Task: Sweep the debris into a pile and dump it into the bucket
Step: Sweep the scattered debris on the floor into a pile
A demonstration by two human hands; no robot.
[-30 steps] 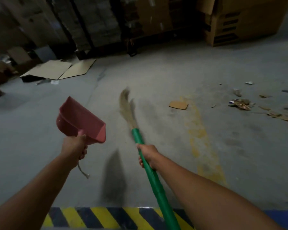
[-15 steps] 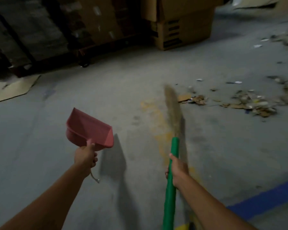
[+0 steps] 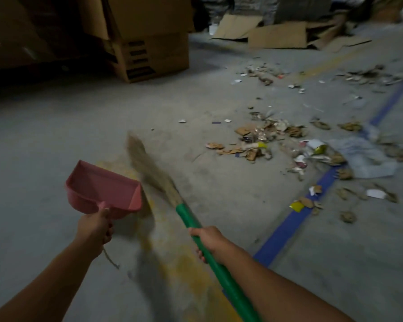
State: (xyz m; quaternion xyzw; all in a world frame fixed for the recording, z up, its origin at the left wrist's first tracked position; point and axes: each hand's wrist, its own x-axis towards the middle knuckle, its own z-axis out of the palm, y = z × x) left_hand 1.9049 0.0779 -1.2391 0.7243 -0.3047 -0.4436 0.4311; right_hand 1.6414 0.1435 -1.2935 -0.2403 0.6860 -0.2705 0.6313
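Observation:
My left hand (image 3: 94,227) grips the handle of a pink dustpan (image 3: 102,187), held above the concrete floor with its mouth pointing away from me. My right hand (image 3: 209,238) grips the green handle of a broom (image 3: 191,219), whose straw bristles (image 3: 147,163) point forward and left, just right of the dustpan. Scattered debris (image 3: 263,138) of cardboard scraps, paper and wrappers lies on the floor ahead to the right. No bucket is in view.
Large cardboard boxes (image 3: 147,40) stand at the back left. Flattened cardboard sheets (image 3: 279,36) lie at the back right. A blue floor line (image 3: 291,224) runs diagonally on the right, with a crumpled plastic sheet (image 3: 363,156) over it and more litter (image 3: 368,75) beyond.
The view has swung to the right, bringing the debris field much closer and more central. The broom head now leans left toward the dustpan. Both hands keep their grips.

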